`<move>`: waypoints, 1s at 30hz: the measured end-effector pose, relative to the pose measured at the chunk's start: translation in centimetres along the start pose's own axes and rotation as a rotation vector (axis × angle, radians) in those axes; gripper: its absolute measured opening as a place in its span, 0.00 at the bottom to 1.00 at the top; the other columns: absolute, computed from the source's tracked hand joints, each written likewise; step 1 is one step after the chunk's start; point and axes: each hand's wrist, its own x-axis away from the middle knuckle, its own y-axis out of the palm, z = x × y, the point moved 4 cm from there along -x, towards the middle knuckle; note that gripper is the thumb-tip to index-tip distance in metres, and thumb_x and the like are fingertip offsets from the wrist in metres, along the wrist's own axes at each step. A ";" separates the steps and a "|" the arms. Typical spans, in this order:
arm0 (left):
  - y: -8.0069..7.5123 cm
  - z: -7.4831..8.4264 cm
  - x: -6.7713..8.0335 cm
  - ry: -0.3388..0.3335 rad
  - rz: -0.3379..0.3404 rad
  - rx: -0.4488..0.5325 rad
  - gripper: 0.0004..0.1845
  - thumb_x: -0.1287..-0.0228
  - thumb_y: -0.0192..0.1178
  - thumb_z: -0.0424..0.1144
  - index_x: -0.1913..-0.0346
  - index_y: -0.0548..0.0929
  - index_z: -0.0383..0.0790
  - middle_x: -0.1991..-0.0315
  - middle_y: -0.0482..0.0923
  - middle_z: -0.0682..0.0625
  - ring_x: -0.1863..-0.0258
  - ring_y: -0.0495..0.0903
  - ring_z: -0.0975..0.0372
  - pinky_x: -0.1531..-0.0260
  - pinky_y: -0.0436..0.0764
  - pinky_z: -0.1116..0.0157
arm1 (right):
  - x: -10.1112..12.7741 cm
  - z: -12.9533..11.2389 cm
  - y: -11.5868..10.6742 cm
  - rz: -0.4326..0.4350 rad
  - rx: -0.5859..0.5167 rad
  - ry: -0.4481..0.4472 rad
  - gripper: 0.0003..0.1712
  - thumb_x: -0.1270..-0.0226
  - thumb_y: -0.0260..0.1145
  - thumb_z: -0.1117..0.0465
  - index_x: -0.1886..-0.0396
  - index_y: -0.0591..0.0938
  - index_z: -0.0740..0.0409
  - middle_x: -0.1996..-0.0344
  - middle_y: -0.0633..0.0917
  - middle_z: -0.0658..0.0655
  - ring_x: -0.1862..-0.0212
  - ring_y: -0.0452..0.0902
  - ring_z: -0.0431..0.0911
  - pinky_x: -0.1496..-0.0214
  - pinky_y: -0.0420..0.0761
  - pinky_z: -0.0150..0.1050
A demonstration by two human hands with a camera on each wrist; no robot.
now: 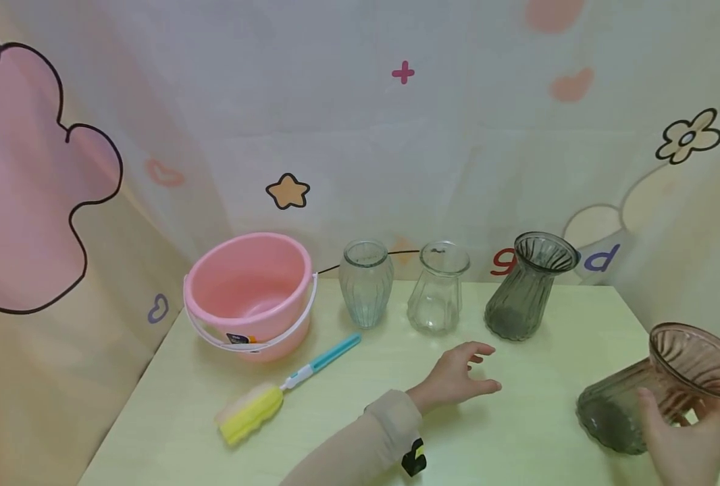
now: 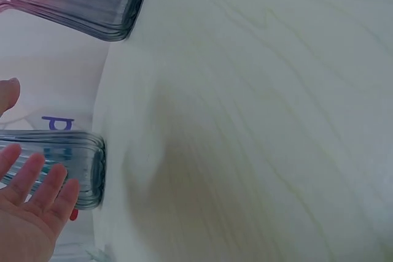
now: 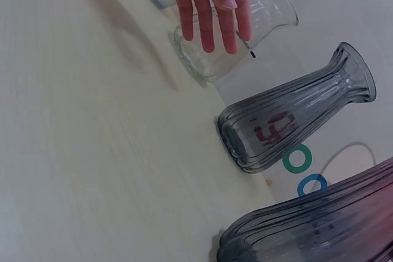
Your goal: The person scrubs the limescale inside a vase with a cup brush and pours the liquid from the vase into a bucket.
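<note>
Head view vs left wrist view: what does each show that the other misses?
Only the head view shows the pink bucket, the sponge brush, two clear vases and the right hand gripping the pinkish vase near the table's right edge. Only the left wrist view shows the left hand's open palm side close up. Both show the left hand, fingers spread and holding nothing, the grey vase and the pale table.

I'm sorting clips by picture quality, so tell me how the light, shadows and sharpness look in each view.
Head view: soft even light, faint shadow under the left hand, edges bend outward, brown vase cut off by the frame. Left wrist view: blurry, a dull shadow on the table. Right wrist view: tilted, grey vase sharp, finger shadows on the wood.
</note>
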 end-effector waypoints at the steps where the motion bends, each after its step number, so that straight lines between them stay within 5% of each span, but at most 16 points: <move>1: 0.1 0.0 0.1 0.003 -0.001 -0.002 0.27 0.47 0.67 0.45 0.43 0.72 0.49 0.45 0.74 0.57 0.48 0.75 0.67 0.54 0.73 0.75 | -0.3 0.0 0.0 -0.012 -0.004 -0.004 0.39 0.43 0.65 0.58 0.36 0.55 0.35 0.52 0.66 0.39 0.51 0.68 0.37 0.51 0.70 0.27; 5: 0.5 0.0 0.2 0.013 -0.013 0.006 0.27 0.47 0.67 0.45 0.43 0.73 0.49 0.45 0.73 0.59 0.48 0.75 0.67 0.55 0.73 0.75 | -1.4 -0.2 0.0 -0.031 0.048 -0.055 0.38 0.45 0.66 0.58 0.40 0.57 0.31 0.65 0.63 0.35 0.69 0.59 0.27 0.71 0.63 0.18; 8: 0.7 0.1 0.3 0.023 -0.019 0.015 0.27 0.47 0.67 0.44 0.43 0.73 0.49 0.45 0.73 0.60 0.48 0.75 0.67 0.55 0.73 0.75 | -1.8 -0.4 0.0 -0.022 0.066 -0.079 0.38 0.46 0.68 0.57 0.40 0.58 0.30 0.66 0.64 0.32 0.70 0.59 0.25 0.70 0.61 0.17; 14: 0.7 0.7 0.6 0.050 -0.034 -0.006 0.28 0.47 0.67 0.44 0.42 0.72 0.49 0.44 0.73 0.56 0.48 0.75 0.67 0.55 0.73 0.77 | -1.9 -0.9 0.1 -0.003 -0.103 -0.072 0.33 0.51 0.71 0.66 0.54 0.65 0.33 0.74 0.71 0.35 0.79 0.64 0.26 0.79 0.64 0.16; 17: 0.8 1.1 0.6 0.072 -0.047 -0.024 0.30 0.48 0.67 0.45 0.41 0.71 0.51 0.43 0.72 0.58 0.46 0.73 0.68 0.53 0.72 0.76 | -1.5 -1.4 0.3 -0.014 -0.074 -0.075 0.31 0.53 0.73 0.65 0.56 0.68 0.34 0.76 0.71 0.36 0.79 0.64 0.28 0.78 0.64 0.17; 22: 1.1 2.0 0.4 0.101 -0.073 -0.055 0.35 0.48 0.67 0.49 0.36 0.66 0.55 0.40 0.67 0.62 0.43 0.69 0.70 0.50 0.71 0.75 | -0.7 -2.7 1.2 -0.149 0.029 -0.072 0.29 0.51 0.73 0.59 0.54 0.69 0.33 0.76 0.72 0.37 0.77 0.66 0.30 0.76 0.65 0.21; 27: 1.3 3.0 0.4 0.119 -0.095 -0.102 0.41 0.50 0.67 0.53 0.33 0.59 0.60 0.36 0.61 0.63 0.38 0.64 0.70 0.46 0.68 0.73 | 1.0 -3.8 2.6 -0.331 0.145 -0.178 0.34 0.47 0.70 0.52 0.44 0.62 0.30 0.67 0.70 0.36 0.70 0.65 0.29 0.73 0.67 0.21; 30: 1.3 3.6 0.3 0.140 -0.095 -0.127 0.45 0.50 0.66 0.54 0.31 0.53 0.60 0.33 0.56 0.63 0.35 0.59 0.70 0.42 0.66 0.70 | 2.2 -4.5 3.8 -0.388 0.170 -0.265 0.39 0.46 0.70 0.51 0.38 0.60 0.36 0.62 0.68 0.35 0.67 0.64 0.27 0.71 0.67 0.20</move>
